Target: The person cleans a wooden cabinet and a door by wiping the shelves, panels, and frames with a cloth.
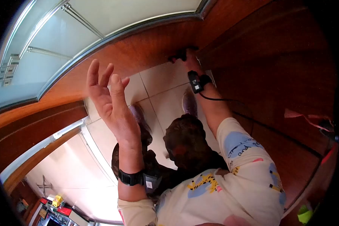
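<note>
Fingers of my left hand stand wide apart toward ten o'clock, in front of the wooden door. Near twelve o'clock I see a small dark object, my right hand right at it; whether that hand grips it, I can't tell.

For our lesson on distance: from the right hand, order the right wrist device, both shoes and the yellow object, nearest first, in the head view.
From the right hand:
1. Wrist device, just behind it
2. Right shoe, below
3. Left shoe, further left
4. Yellow object, far lower left
</note>
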`<action>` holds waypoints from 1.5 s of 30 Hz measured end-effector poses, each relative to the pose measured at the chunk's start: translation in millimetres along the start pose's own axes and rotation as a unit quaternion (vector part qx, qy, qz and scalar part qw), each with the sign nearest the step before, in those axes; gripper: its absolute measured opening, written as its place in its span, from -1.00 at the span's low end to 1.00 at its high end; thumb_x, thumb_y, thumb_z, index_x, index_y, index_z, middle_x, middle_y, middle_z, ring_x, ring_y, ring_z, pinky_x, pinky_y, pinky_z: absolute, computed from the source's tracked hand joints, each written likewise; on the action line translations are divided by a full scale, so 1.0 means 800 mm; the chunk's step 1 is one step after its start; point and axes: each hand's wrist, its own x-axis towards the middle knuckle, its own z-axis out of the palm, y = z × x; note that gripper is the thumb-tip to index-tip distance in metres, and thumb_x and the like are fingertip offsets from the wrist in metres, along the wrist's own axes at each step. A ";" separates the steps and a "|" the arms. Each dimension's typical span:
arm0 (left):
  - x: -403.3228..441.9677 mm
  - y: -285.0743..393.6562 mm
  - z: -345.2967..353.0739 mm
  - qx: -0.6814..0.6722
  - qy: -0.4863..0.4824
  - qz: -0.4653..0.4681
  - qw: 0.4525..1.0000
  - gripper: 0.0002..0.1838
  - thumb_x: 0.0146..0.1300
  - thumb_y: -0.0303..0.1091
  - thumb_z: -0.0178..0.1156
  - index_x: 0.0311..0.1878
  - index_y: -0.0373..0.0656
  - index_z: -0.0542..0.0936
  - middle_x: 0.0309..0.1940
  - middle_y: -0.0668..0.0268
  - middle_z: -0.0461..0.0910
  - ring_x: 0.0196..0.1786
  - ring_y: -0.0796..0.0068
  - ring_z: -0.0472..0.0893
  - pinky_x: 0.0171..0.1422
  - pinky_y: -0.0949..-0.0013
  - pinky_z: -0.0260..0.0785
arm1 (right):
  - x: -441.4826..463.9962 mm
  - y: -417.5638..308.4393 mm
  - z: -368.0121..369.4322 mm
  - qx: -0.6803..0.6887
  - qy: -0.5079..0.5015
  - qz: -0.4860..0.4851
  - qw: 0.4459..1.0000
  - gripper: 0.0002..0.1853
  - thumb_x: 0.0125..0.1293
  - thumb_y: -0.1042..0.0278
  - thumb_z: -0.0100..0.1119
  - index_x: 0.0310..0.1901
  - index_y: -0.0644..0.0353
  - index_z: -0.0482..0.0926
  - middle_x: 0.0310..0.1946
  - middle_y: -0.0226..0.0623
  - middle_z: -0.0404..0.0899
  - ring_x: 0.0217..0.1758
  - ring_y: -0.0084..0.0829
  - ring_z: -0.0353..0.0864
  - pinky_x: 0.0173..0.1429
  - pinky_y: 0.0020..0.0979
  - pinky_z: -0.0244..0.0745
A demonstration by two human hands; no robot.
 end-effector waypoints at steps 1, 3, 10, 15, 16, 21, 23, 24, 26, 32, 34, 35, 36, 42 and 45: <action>0.000 0.000 0.000 -0.011 -0.010 0.003 1.000 -0.49 0.35 -0.22 0.03 0.32 -0.10 0.23 0.31 0.17 0.21 0.27 0.32 0.34 0.17 0.30 0.39 | -0.004 -0.002 0.000 0.000 -0.001 0.000 1.000 -0.74 0.19 0.36 0.14 -0.17 0.35 0.40 -0.25 -0.13 0.45 -0.15 -0.21 0.44 -0.01 -0.22 0.36; 0.003 0.000 0.003 -0.023 -0.020 0.010 1.000 -0.47 0.34 -0.22 0.06 0.32 -0.13 0.21 0.30 0.17 0.20 0.25 0.34 0.34 0.16 0.36 0.40 | -0.012 -0.054 -0.004 0.327 -0.025 0.118 0.937 -0.77 0.25 0.31 0.07 -0.15 0.27 0.40 -0.21 -0.18 0.47 -0.13 -0.26 0.47 -0.02 -0.25 0.40; 0.007 -0.001 0.005 -0.011 -0.009 0.002 1.000 -0.50 0.35 -0.26 0.01 0.32 -0.10 0.23 0.31 0.18 0.21 0.27 0.31 0.34 0.16 0.26 0.37 | 0.009 -0.208 0.106 0.590 0.000 0.394 0.705 -0.80 0.24 0.30 0.00 -0.14 0.14 0.42 -0.20 -0.26 0.50 -0.12 -0.33 0.53 0.01 -0.19 0.54; 0.004 0.000 0.004 0.001 -0.004 -0.004 1.000 -0.51 0.35 -0.27 0.00 0.32 -0.10 0.23 0.31 0.18 0.21 0.28 0.31 0.34 0.18 0.25 0.36 | 0.007 -0.090 0.132 0.643 0.005 0.344 0.684 -0.78 0.12 0.39 0.03 -0.17 0.21 0.40 -0.25 -0.15 0.45 -0.16 -0.24 0.52 -0.07 -0.15 0.56; 0.003 -0.001 0.004 0.008 -0.005 -0.002 1.000 -0.51 0.35 -0.27 0.00 0.32 -0.10 0.23 0.31 0.18 0.21 0.28 0.31 0.33 0.18 0.25 0.36 | 0.005 -0.068 0.132 0.645 0.021 0.338 0.685 -0.77 0.10 0.41 0.03 -0.18 0.23 0.39 -0.27 -0.12 0.44 -0.18 -0.22 0.51 -0.12 -0.16 0.57; 0.001 -0.004 -0.001 0.018 -0.009 -0.007 1.000 -0.50 0.34 -0.28 -0.01 0.33 -0.10 0.22 0.32 0.17 0.20 0.28 0.31 0.33 0.20 0.24 0.36 | 0.029 0.023 0.087 0.634 0.037 0.327 0.700 -0.82 0.15 0.44 -0.05 -0.20 0.26 0.36 -0.36 -0.15 0.45 -0.38 -0.26 0.50 -0.40 -0.24 0.48; -0.001 0.000 0.000 0.015 -0.012 -0.005 1.000 -0.49 0.33 -0.28 0.00 0.33 -0.10 0.22 0.32 0.17 0.19 0.28 0.30 0.33 0.20 0.23 0.36 | 0.033 -0.001 0.049 0.596 0.060 0.352 0.719 -0.84 0.17 0.45 -0.08 -0.20 0.26 0.36 -0.39 -0.17 0.47 -0.44 -0.28 0.49 -0.45 -0.25 0.44; -0.001 0.002 0.001 0.012 -0.013 -0.007 1.000 -0.49 0.33 -0.28 0.00 0.33 -0.10 0.22 0.32 0.17 0.19 0.28 0.30 0.33 0.20 0.23 0.36 | 0.034 -0.045 0.013 0.581 0.096 0.353 0.727 -0.86 0.18 0.46 -0.09 -0.22 0.23 0.37 -0.44 -0.19 0.48 -0.51 -0.30 0.46 -0.47 -0.25 0.42; -0.001 0.005 0.004 0.012 -0.021 -0.010 1.000 -0.48 0.33 -0.29 0.01 0.33 -0.10 0.22 0.32 0.16 0.19 0.29 0.30 0.32 0.21 0.22 0.37 | 0.041 -0.061 -0.021 0.565 0.135 0.348 0.736 -0.88 0.19 0.47 -0.09 -0.23 0.20 0.37 -0.49 -0.20 0.48 -0.59 -0.33 0.42 -0.49 -0.25 0.41; 0.000 0.000 0.005 0.019 -0.024 -0.020 0.999 -0.46 0.31 -0.26 0.03 0.34 -0.10 0.22 0.32 0.15 0.20 0.30 0.28 0.32 0.20 0.23 0.39 | 0.060 -0.015 -0.031 0.490 0.300 0.306 0.759 -0.87 0.21 0.45 -0.10 -0.21 0.22 0.40 -0.45 -0.20 0.50 -0.53 -0.32 0.45 -0.43 -0.27 0.43; -0.001 -0.001 0.006 0.016 -0.025 -0.024 0.999 -0.46 0.30 -0.26 0.03 0.34 -0.10 0.21 0.32 0.14 0.20 0.29 0.28 0.32 0.20 0.24 0.39 | 0.062 0.000 -0.020 0.444 0.344 0.295 0.773 -0.86 0.22 0.44 -0.10 -0.21 0.23 0.41 -0.44 -0.20 0.51 -0.52 -0.32 0.46 -0.41 -0.28 0.44; -0.002 0.000 0.007 0.011 -0.030 -0.027 0.999 -0.45 0.30 -0.25 0.03 0.34 -0.10 0.21 0.32 0.13 0.21 0.29 0.27 0.33 0.19 0.25 0.40 | 0.061 0.007 -0.012 0.427 0.360 0.292 0.776 -0.85 0.23 0.43 -0.10 -0.21 0.24 0.41 -0.44 -0.20 0.52 -0.51 -0.32 0.46 -0.40 -0.28 0.44; -0.003 0.000 0.007 0.013 -0.027 -0.030 0.999 -0.45 0.30 -0.25 0.03 0.34 -0.10 0.21 0.32 0.13 0.21 0.29 0.27 0.33 0.19 0.25 0.40 | 0.061 0.012 -0.005 0.413 0.368 0.291 0.781 -0.85 0.23 0.43 -0.10 -0.20 0.24 0.42 -0.43 -0.20 0.52 -0.50 -0.32 0.47 -0.39 -0.29 0.45; -0.008 0.005 0.003 -0.033 -0.046 -0.058 0.997 -0.46 0.27 -0.43 0.00 0.32 -0.15 0.18 0.34 0.17 0.15 0.27 0.30 0.31 0.13 0.34 0.40 | 0.043 0.045 0.014 0.480 0.286 0.292 0.776 -0.82 0.26 0.41 -0.10 -0.18 0.27 0.45 -0.40 -0.19 0.55 -0.45 -0.32 0.50 -0.33 -0.30 0.47; -0.010 0.007 0.006 -0.033 -0.063 -0.061 0.996 -0.45 0.26 -0.45 0.00 0.32 -0.18 0.17 0.34 0.15 0.13 0.27 0.28 0.29 0.13 0.35 0.41 | 0.028 0.059 0.017 0.520 0.214 0.287 0.776 -0.80 0.27 0.39 -0.11 -0.18 0.28 0.46 -0.38 -0.19 0.56 -0.42 -0.32 0.51 -0.30 -0.31 0.49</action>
